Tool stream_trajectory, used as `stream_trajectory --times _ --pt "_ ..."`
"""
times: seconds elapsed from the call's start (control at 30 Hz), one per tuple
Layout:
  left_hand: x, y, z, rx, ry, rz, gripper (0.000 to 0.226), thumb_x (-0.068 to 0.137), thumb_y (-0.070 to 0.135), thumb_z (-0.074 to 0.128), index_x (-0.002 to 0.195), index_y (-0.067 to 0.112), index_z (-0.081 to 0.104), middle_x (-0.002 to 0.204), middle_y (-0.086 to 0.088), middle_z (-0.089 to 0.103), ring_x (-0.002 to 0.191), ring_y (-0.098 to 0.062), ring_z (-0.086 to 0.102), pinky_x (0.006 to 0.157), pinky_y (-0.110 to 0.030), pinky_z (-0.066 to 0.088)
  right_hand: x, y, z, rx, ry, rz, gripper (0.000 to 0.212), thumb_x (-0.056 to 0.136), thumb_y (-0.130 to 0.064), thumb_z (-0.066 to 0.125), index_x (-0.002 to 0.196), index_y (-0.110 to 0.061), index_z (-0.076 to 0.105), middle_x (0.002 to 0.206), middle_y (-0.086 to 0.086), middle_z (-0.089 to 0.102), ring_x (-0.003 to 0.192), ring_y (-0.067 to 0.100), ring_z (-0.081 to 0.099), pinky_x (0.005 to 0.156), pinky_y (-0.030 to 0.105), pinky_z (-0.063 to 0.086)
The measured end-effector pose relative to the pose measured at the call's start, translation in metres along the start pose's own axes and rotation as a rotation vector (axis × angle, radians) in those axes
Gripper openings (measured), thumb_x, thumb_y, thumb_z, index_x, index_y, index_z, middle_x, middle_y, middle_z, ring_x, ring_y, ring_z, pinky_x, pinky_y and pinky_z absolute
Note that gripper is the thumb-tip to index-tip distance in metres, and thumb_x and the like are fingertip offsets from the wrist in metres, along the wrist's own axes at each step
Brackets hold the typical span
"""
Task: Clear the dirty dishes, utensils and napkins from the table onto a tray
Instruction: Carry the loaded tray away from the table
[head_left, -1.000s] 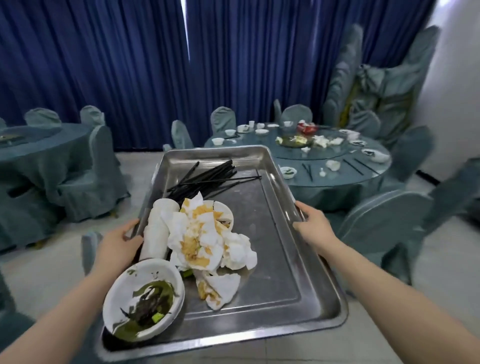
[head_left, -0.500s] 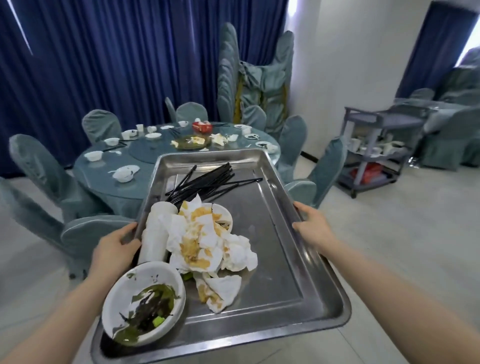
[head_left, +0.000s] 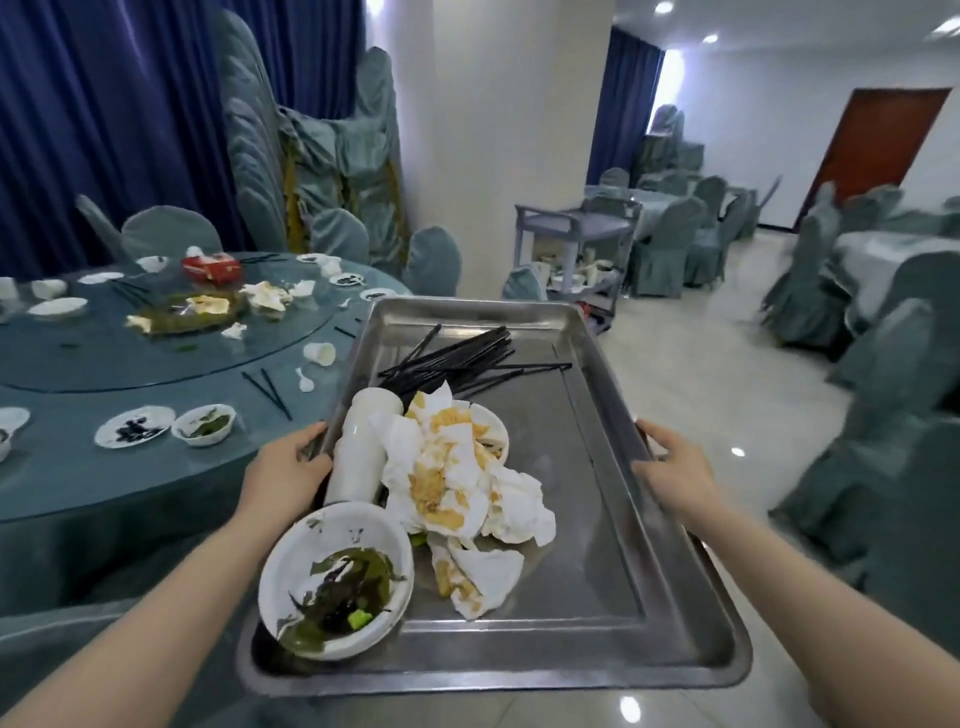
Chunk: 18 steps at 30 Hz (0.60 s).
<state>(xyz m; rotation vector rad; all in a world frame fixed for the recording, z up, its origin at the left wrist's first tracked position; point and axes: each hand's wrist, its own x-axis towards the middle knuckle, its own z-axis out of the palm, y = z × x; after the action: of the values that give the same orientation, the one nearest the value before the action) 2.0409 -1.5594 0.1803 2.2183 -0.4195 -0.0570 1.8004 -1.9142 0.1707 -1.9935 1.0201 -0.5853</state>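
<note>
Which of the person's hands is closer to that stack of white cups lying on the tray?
Left. The left hand grips the tray rim right beside the cup stack; the right hand holds the opposite rim.

The stained napkins (head_left: 457, 478) cover most of a white dish (head_left: 493, 431) — only its rim shows. The left hand's (head_left: 283, 470) fingertips hide under the tray's (head_left: 613, 519) rim. The cart's (head_left: 576, 249) lower-shelf contents — too small to identify.

Steel tray (head_left: 597, 545), centre frame: black chopsticks (head_left: 457, 358) at far end; stained napkins (head_left: 457, 483) mid-left beside stacked white cups (head_left: 363, 452); dirty bowl (head_left: 337, 577) near left corner. Round table (head_left: 78, 499), left frame: scattered dishes (head_left: 135, 426), napkins.
</note>
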Motion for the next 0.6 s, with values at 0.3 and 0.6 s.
stream_trajectory --times 0.3,0.6 --pt "0.106 0.063 0.110 -0.023 -0.183 0.098 0.045 0.083 0.023 0.061 0.128 0.030 0.059 0.074 -0.007 0.070 0.068 -0.023 0.063 0.063 -0.031 0.050 0.069 0.040 -0.041 -0.037 0.126 0.124 0.063 0.079 -0.006 0.061 0.138 -0.026 0.049 0.122 0.004 0.065 0.104 0.026 0.063 0.092 0.034 0.050" --pt "0.221 0.184 0.272 -0.087 -0.270 0.137 0.041 0.085 0.025 0.063 0.126 0.031 0.060 0.118 -0.001 0.067 0.096 -0.019 0.063 0.084 -0.038 0.052 0.231 0.096 -0.114 -0.020 0.213 0.174 0.060 0.080 -0.007 0.059 0.136 -0.029 0.050 0.102 -0.001 0.066 0.063 0.013 0.061 0.053 0.021 0.042"
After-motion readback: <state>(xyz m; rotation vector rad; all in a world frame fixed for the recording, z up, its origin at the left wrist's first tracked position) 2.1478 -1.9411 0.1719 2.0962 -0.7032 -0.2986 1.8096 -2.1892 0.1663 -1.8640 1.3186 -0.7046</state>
